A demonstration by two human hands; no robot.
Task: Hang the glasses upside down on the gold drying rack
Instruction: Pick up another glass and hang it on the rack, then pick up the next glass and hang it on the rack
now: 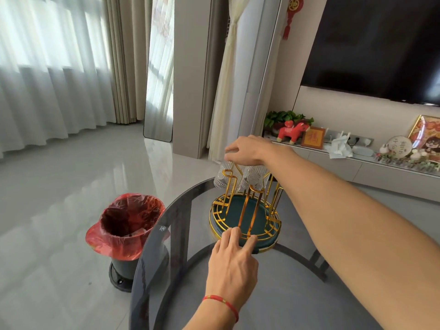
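The gold drying rack [245, 210] with a round teal base stands on the far part of a dark glass table [297, 282]. A ribbed clear glass [223, 177] hangs upside down on a far-left prong, and my right hand [247, 150] grips its upturned bottom from above. A second ribbed glass [256, 178] hangs upside down beside it, to the right. My left hand [234, 260], with a red string on its wrist, presses its fingertips on the near rim of the rack's base. The near prongs are bare.
A bin lined with a red bag [126, 225] stands on the floor left of the table. A low cabinet [371, 167] with ornaments runs along the right wall under a dark screen. Curtains and a floor mirror are at the back.
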